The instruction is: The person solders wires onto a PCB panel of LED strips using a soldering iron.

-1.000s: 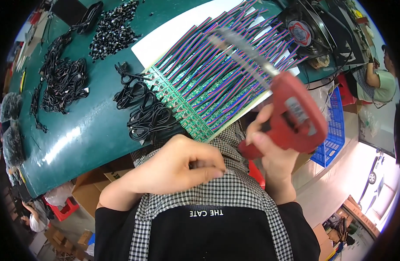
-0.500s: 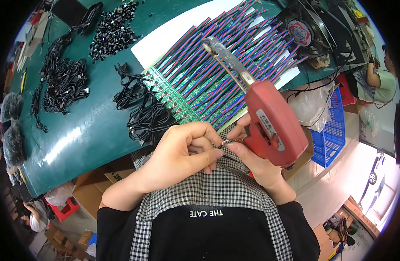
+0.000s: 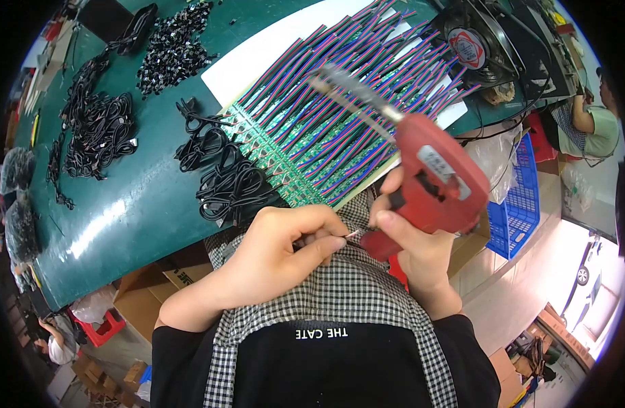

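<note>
A thin wire (image 3: 354, 234) sticks out of the closed fingertips of my left hand (image 3: 275, 248); its bare-looking end points right, and the rest is hidden in the hand. My right hand (image 3: 421, 255) wraps round the handle of a red soldering gun (image 3: 455, 180). The gun's long metal tip, smeared by motion, points up and left over rows of green circuit boards (image 3: 285, 178). Red, blue and black wire leads (image 3: 326, 126) fan out from these boards. Bundled black cables (image 3: 234, 194) lie just beyond my left hand, with some ends along the boards' left edge.
White sheeting (image 3: 237, 68) lies under the boards on the green table (image 3: 156, 197). More black cables (image 3: 98, 132) and a heap of small black parts (image 3: 173, 54) are at the left. A fan (image 3: 470, 47) stands far right, above a blue crate (image 3: 516, 204).
My right hand has drawn away from my left fingertips, and its thumb has come off the wire. The soldering gun has shifted slightly right. My left hand has dropped a little, still pinching the wire.
</note>
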The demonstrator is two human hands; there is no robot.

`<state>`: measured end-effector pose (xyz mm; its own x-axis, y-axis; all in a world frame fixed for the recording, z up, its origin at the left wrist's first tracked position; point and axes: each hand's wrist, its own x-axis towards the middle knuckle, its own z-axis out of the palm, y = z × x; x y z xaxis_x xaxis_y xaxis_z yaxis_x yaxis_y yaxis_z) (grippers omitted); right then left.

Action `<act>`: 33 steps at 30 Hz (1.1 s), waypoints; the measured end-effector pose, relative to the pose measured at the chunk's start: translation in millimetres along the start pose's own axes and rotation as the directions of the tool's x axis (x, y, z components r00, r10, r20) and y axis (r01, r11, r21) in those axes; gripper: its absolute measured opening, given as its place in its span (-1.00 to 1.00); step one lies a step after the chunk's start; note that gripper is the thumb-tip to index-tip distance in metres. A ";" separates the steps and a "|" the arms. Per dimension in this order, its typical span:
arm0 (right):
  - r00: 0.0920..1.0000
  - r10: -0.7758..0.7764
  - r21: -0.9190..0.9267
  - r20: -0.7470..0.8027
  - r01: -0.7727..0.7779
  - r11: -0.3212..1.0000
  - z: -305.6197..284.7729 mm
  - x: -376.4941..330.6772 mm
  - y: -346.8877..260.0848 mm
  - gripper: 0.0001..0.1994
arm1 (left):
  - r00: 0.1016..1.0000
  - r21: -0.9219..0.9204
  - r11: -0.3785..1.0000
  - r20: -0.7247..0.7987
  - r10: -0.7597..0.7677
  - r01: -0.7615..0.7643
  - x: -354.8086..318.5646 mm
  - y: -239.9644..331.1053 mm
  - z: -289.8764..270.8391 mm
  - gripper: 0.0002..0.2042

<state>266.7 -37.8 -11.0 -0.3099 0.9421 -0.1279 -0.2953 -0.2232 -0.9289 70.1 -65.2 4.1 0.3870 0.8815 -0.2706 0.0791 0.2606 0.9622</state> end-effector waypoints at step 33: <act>0.984 0.024 -0.174 0.179 0.008 0.985 9.2 1.3 -1.8 -0.65 | 0.939 -0.117 0.990 -0.343 0.039 -0.084 3.2 -6.0 20.9 -0.94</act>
<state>258.6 -38.4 -6.3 -0.4733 0.8767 -0.0861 -0.1359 -0.1692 -0.9762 90.0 -72.1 -1.8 0.0514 0.9725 -0.2270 -0.0621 0.2300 0.9712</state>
